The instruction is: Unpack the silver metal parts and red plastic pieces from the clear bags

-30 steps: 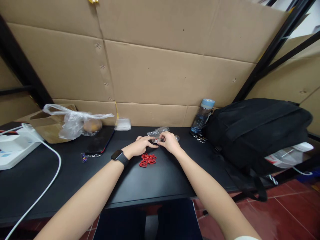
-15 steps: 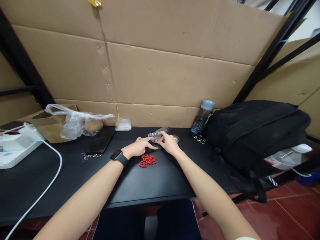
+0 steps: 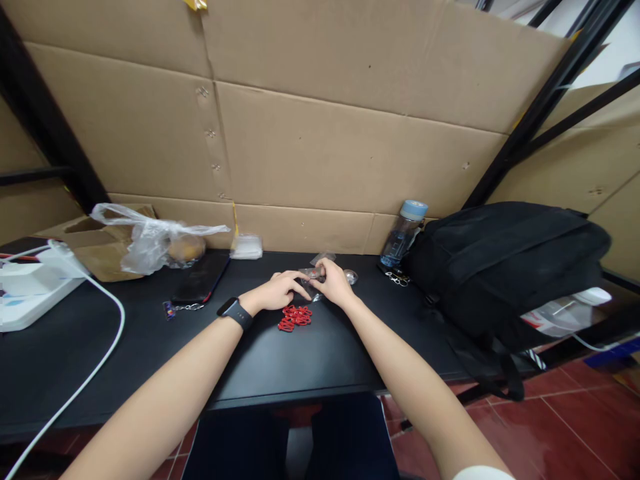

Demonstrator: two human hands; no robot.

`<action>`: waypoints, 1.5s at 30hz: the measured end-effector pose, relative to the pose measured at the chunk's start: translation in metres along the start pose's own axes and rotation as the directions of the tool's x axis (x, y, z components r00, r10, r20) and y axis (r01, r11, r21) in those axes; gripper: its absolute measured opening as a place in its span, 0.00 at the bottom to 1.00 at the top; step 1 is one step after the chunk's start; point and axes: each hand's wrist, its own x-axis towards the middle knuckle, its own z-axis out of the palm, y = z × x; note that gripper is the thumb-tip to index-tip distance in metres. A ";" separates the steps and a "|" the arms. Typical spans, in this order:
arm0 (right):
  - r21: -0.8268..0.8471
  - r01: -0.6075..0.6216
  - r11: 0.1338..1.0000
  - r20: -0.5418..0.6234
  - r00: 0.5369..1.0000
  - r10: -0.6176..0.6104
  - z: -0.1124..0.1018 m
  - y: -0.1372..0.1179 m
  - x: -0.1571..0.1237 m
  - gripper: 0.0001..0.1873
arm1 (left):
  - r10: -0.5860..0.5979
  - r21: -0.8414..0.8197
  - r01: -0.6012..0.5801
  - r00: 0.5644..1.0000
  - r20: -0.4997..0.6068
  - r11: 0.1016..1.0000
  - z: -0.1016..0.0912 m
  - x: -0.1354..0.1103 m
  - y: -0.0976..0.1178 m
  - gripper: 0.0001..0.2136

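A small clear plastic bag (image 3: 311, 273) lies between my hands on the black table, with something small and reddish in or under it. My right hand (image 3: 334, 283) pinches the bag's right side between thumb and fingers. From the left, my left hand (image 3: 281, 291) reaches to the bag with its thumb and fingers spread apart, the fingertips at its edge. Just in front of my left hand sits a pile of red clasp-like pieces (image 3: 296, 318). Beside my right hand is a round, shiny, clear object (image 3: 351, 276), partly covered by the hand.
To the left are a white power strip (image 3: 30, 300) with a cable, a plastic bag with round food (image 3: 185, 250), a dark pouch (image 3: 203, 280) and a stack of clear packets (image 3: 247, 247). A water bottle (image 3: 403, 233) and a black backpack (image 3: 505, 267) stand right.
The clear plastic bag has shifted and been flattened a little between my hands. My left fingers have spread slightly over its edge. The view has tilted a little.
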 end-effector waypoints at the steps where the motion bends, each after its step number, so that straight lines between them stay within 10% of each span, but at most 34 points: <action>1: 0.086 0.029 0.996 0.038 0.999 -0.032 -0.004 0.004 0.001 0.20 | 0.009 -0.036 -0.011 0.999 -0.045 0.999 0.001 0.000 0.000 0.30; 7: 0.262 0.011 0.965 0.096 0.995 -0.038 -0.027 0.030 0.000 0.11 | -0.127 -0.025 0.126 0.939 -0.320 0.992 0.010 0.004 0.001 0.21; 13: 0.159 0.069 0.985 0.134 0.987 -0.090 -0.023 0.033 -0.001 0.09 | -0.172 0.031 0.190 0.936 -0.306 0.981 0.010 0.008 0.002 0.04; 32: 0.453 -0.186 0.872 0.078 0.982 0.169 -0.014 0.030 -0.001 0.15 | -0.414 -0.569 0.168 0.846 -0.336 0.805 0.023 0.011 -0.018 0.09; 45: 0.099 0.081 0.992 0.224 0.969 -0.101 -0.012 0.021 -0.005 0.14 | -0.348 0.022 0.370 0.889 -0.297 0.929 0.012 0.005 0.001 0.12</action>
